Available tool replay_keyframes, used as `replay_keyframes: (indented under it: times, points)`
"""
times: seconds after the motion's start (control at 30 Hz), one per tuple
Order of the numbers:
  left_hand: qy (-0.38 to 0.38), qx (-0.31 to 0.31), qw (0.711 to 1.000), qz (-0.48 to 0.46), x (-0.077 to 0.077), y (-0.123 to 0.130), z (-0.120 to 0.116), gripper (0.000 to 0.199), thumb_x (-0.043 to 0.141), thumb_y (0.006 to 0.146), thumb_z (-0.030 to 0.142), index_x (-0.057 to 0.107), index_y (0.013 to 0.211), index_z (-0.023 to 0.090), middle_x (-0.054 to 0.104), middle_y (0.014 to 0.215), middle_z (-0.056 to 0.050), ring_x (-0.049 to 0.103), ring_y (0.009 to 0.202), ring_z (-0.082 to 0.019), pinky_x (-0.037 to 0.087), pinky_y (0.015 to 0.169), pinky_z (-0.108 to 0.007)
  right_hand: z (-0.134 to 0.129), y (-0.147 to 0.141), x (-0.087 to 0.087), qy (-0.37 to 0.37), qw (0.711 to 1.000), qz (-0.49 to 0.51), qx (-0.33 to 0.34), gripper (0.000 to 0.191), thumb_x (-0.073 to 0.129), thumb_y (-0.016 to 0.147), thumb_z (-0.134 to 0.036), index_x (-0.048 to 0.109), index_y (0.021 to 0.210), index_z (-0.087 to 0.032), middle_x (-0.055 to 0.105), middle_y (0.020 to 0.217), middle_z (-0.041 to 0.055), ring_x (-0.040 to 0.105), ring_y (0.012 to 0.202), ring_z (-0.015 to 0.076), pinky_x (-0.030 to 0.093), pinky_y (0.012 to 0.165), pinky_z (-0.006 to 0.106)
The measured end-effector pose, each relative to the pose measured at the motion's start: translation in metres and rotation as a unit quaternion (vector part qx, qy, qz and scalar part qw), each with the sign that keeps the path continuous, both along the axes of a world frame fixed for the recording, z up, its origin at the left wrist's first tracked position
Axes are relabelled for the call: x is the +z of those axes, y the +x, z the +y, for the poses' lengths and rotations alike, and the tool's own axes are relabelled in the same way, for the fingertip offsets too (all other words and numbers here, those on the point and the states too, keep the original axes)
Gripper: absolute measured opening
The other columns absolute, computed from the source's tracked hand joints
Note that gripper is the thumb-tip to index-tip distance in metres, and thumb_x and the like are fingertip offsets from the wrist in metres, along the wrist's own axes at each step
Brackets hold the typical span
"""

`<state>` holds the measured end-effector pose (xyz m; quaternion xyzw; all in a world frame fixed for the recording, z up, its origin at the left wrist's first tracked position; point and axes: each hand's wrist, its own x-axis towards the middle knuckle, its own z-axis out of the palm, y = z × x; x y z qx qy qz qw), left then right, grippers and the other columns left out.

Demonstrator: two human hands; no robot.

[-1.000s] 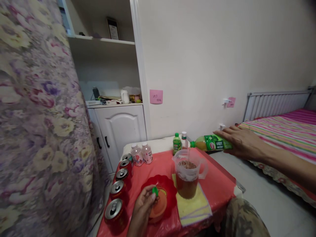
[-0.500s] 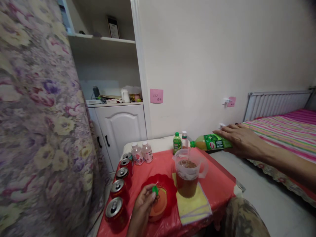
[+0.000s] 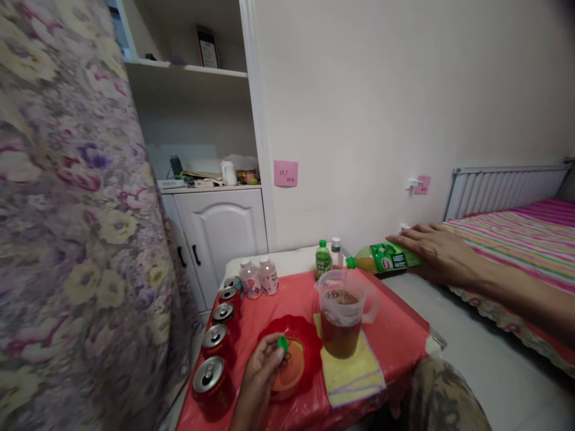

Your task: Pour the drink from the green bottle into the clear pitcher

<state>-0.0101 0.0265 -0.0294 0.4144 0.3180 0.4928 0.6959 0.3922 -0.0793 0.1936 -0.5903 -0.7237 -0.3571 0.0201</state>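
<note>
nothing clearly moves since earlier: right hand (image 3: 442, 252) clamps tilted bottle (image 3: 390, 258), still part-full, at two o'clock of part-filled jug (image 3: 340, 329); left hand (image 3: 259, 371) pinches green cap (image 3: 283, 345).

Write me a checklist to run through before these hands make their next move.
1. Bottle mouth over the opening: ok; the tilted bottle sends a thin stream into the pitcher.
2. Liquid below the rim: ok; there is space above it.
3. Pitcher upright: ok; it stands on the yellow cloth.
4. Green cap in hand: ok; fingers of the left hand pinch it.
5. Pitcher steadied by a hand: not ok; neither touches it.
6. Firm grip by the right hand: cannot tell; its underside is hidden.
</note>
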Motion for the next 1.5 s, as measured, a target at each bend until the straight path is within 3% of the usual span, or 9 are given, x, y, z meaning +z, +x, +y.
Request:
replay_keyframes:
  times: [0.4, 0.9, 1.37, 1.5]
  points:
    - [-0.008, 0.014, 1.0, -0.002, 0.008, 0.003, -0.004, 0.053, 0.097, 0.054, 0.04, 0.074, 0.096, 0.019, 0.074, 0.085, 0.0, 0.067, 0.074, -0.012, 0.053, 0.07, -0.022, 0.009, 0.0, 0.001, -0.015, 1.0, 0.001, 0.003, 0.051, 0.064, 0.085, -0.021, 0.055, 0.135, -0.024, 0.074, 0.119, 0.0074, 0.064, 0.103, 0.0287, 0.038, 0.083, 0.039]
    - [0.004, -0.002, 1.0, -0.002, 0.008, 0.001, -0.005, 0.042, 0.093, 0.064, 0.036, 0.075, 0.099, 0.021, 0.074, 0.086, 0.0, 0.067, 0.076, -0.012, 0.052, 0.075, -0.021, 0.027, -0.01, 0.007, -0.021, 0.999, -0.009, 0.023, 0.04, 0.061, 0.092, -0.02, 0.057, 0.13, -0.027, 0.073, 0.113, 0.0052, 0.063, 0.103, 0.0266, 0.034, 0.089, 0.04]
    - [0.0, 0.015, 1.0, 0.004, 0.013, 0.001, -0.007, 0.043, 0.093, 0.061, 0.036, 0.076, 0.097, 0.021, 0.074, 0.086, -0.002, 0.067, 0.076, -0.014, 0.052, 0.075, -0.023, 0.037, -0.023, 0.027, -0.014, 0.997, -0.059, 0.054, 0.053, 0.062, 0.079, -0.006, 0.06, 0.128, -0.025, 0.073, 0.11, 0.0079, 0.061, 0.102, 0.0273, 0.031, 0.09, 0.041]
    - [0.007, 0.002, 1.0, 0.0, 0.01, 0.002, -0.004, 0.043, 0.093, 0.062, 0.036, 0.076, 0.098, 0.021, 0.074, 0.085, -0.001, 0.068, 0.075, -0.013, 0.051, 0.074, -0.023, 0.042, -0.021, 0.033, -0.015, 0.995, -0.081, 0.061, 0.05, 0.06, 0.082, -0.007, 0.059, 0.128, -0.025, 0.073, 0.111, 0.0075, 0.059, 0.101, 0.0269, 0.029, 0.091, 0.042]
